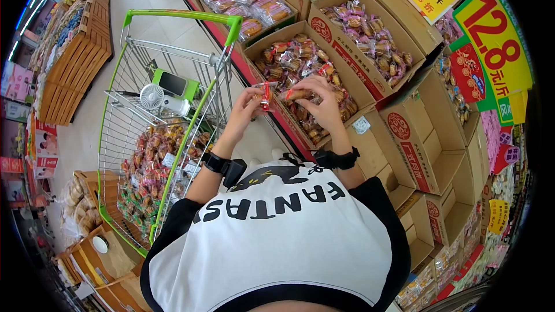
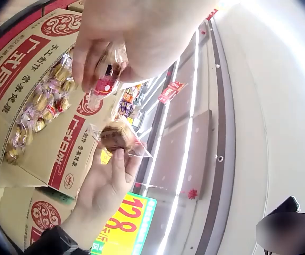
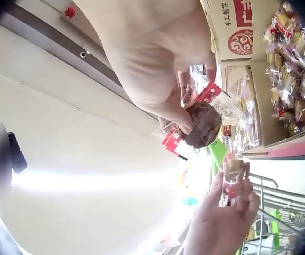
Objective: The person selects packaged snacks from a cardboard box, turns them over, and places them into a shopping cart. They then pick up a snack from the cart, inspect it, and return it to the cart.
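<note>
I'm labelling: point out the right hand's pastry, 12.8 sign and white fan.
Pastry [image 3: 205,127], right wrist view: brown face.
12.8 sign [image 1: 494,41], head view: printed front.
White fan [image 1: 152,97], head view: round grille.

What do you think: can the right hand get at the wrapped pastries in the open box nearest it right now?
Probably yes: nothing visible covers the heaped pastries, and the right hand appears over them. However, it already holds one wrapped pastry, which may hinder grasping.

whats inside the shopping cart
Inside the cart lies a heap of wrapped snacks with white labels on it; beyond it are a small white fan and a dark-screened device. The heap hides the cart's floor beneath it.
</note>
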Motion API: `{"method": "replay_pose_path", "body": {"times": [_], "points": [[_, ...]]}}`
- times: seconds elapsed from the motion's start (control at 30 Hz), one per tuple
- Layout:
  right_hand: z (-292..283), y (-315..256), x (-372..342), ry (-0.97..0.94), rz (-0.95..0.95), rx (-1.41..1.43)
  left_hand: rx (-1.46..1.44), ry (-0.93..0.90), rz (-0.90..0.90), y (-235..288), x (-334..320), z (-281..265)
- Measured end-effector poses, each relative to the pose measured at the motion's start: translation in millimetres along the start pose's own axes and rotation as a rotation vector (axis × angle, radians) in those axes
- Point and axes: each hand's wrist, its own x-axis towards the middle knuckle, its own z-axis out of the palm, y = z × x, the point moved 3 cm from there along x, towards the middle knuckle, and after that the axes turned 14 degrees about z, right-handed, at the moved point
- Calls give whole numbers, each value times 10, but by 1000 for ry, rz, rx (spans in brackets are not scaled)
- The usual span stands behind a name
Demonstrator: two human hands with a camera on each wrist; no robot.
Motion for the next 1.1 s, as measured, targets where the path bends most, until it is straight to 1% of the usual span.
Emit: {"method": "replay_pose_path", "body": {"times": [0.07, 0.1, 0.17, 0.2, 0.33, 0.4, 0.43, 0.5, 0.53, 0.6, 0.73, 0.8, 0.9, 0.97, 1.03, 1.1], "points": [[89, 66, 4, -190, -12, 199, -12, -13, -17, -42, -13, -30], [101, 34, 0, -192, -13, 199, -25, -29, -35, -60, -18, -32], [149, -110, -30, -261, -110, 162, -41, -36, -35, -40, -47, -9], [160, -173, -32, -274, -137, 129, -56, -46, -38, -29, -65, 3], [208, -196, -41, -268, -143, 132, -77, -60, -42, -27, -120, -17], [230, -205, -51, -311, -73, 222, -63, -86, -46, -41, -159, -65], [234, -243, -42, -316, -73, 219, -67, -82, -44, -23, -177, -78], [270, -387, -34, -352, -193, 152, -87, -163, -32, 33, -221, -77], [313, -409, -30, -359, -197, 150, -89, -157, -27, 41, -246, -92], [423, -466, -41, -379, -275, 80, -164, -141, -24, 52, -306, -120], [686, -442, -38, -431, -259, 107, -182, -76, 36, 97, -393, -273], [795, -503, -27, -457, -260, 101, -190, 35, 44, 135, -486, -368], [980, -587, -24, -505, -261, 109, -148, 91, 53, 192, -637, -496], [1108, -642, -23, -571, -247, 110, -186, 145, 58, 234, -745, -579], [1242, -676, -33, -604, -300, 112, -113, 145, 108, 318, -843, -634], [1378, -700, -53, -659, -227, 129, -109, 210, 115, 376, -958, -702]]}}
